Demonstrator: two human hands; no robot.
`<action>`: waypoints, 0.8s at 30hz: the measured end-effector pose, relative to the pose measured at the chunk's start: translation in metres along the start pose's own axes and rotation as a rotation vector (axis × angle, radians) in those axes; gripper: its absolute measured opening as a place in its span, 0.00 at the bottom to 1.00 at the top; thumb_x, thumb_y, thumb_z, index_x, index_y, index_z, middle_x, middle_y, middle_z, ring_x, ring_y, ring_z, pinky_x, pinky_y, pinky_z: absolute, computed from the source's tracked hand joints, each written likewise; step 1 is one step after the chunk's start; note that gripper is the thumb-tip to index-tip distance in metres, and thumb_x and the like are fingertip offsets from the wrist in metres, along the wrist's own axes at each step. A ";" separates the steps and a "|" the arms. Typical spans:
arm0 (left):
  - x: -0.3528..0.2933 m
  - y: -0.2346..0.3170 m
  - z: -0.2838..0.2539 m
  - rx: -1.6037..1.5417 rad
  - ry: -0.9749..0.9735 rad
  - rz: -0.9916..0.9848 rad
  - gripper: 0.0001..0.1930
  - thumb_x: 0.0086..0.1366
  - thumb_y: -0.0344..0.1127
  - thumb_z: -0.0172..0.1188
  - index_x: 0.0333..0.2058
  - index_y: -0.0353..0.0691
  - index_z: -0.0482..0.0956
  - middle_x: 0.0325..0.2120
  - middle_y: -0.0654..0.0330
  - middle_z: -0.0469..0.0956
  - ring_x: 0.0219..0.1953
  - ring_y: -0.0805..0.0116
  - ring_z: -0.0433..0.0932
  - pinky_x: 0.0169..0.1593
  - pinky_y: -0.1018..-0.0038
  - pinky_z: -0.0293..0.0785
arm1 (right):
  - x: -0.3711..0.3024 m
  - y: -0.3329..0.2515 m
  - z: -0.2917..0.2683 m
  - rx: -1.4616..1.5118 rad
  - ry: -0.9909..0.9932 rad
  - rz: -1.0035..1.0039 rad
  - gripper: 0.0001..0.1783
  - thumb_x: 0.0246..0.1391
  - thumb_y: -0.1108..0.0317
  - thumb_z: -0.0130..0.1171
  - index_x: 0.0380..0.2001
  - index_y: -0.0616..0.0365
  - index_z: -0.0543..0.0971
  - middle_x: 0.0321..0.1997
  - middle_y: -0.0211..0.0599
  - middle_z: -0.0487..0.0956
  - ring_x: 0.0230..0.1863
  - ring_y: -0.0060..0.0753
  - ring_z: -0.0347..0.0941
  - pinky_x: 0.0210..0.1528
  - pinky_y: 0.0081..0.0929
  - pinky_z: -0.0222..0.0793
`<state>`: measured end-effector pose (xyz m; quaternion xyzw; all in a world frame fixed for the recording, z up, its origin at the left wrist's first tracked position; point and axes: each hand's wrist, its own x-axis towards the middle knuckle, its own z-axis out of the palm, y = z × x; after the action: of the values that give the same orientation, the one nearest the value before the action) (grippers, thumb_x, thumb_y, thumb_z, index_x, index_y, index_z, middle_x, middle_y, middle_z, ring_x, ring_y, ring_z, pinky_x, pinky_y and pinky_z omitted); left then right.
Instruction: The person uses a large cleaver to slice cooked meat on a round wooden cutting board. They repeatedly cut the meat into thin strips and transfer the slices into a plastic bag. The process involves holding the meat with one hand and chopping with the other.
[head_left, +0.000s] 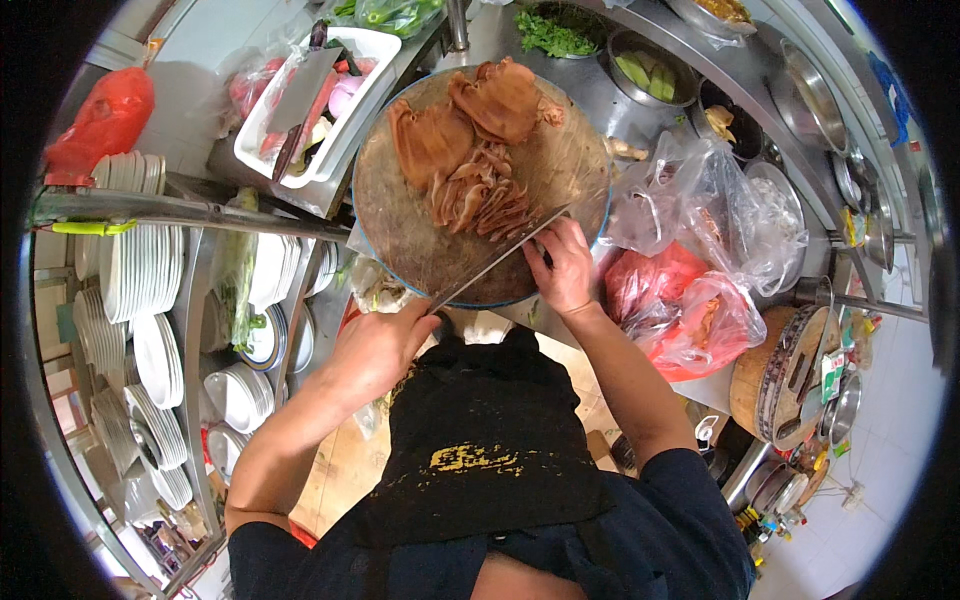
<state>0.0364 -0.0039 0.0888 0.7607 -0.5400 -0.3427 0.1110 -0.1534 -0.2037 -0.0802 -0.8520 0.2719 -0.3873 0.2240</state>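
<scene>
A person's left hand (375, 350) grips the handle of a long steel cleaver (500, 258), fingers wrapped tight, its blade lying flat across the near edge of a round wooden chopping board (400, 225). The right hand (562, 265), fingers curled, presses on the blade's far end. Brown sliced cooked meat (470, 150) lies mid-board. Clear and red plastic bags (690, 250) crowd the board's right rim; stacked white plates (140, 270) fill racks at left.
</scene>
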 end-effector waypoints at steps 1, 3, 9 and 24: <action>0.001 0.000 0.000 0.010 0.001 0.014 0.14 0.76 0.40 0.55 0.53 0.39 0.79 0.30 0.37 0.82 0.35 0.35 0.83 0.39 0.49 0.79 | 0.000 0.000 0.001 0.008 0.009 -0.013 0.12 0.46 0.74 0.72 0.36 0.58 0.84 0.44 0.40 0.81 0.49 0.50 0.77 0.51 0.41 0.76; 0.005 0.000 0.003 0.017 0.009 0.042 0.15 0.76 0.41 0.54 0.52 0.38 0.79 0.29 0.37 0.81 0.34 0.35 0.82 0.38 0.48 0.78 | -0.003 0.002 0.002 -0.002 0.013 -0.026 0.12 0.46 0.75 0.73 0.36 0.59 0.84 0.44 0.40 0.81 0.49 0.50 0.77 0.51 0.40 0.76; 0.049 0.000 0.035 -0.004 0.006 0.012 0.17 0.78 0.45 0.51 0.51 0.38 0.77 0.27 0.38 0.81 0.32 0.33 0.81 0.37 0.44 0.77 | 0.000 0.000 0.001 -0.001 -0.017 0.014 0.11 0.46 0.75 0.72 0.35 0.59 0.84 0.42 0.40 0.81 0.48 0.50 0.77 0.51 0.41 0.76; 0.014 -0.012 0.003 -0.048 0.030 0.088 0.14 0.77 0.41 0.54 0.49 0.37 0.79 0.31 0.36 0.81 0.36 0.34 0.81 0.39 0.49 0.76 | 0.001 0.007 0.006 0.026 0.035 -0.013 0.10 0.47 0.75 0.72 0.35 0.58 0.84 0.42 0.40 0.81 0.48 0.49 0.77 0.51 0.41 0.75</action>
<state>0.0454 -0.0110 0.0744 0.7383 -0.5630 -0.3388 0.1524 -0.1503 -0.2089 -0.0871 -0.8438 0.2652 -0.4073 0.2277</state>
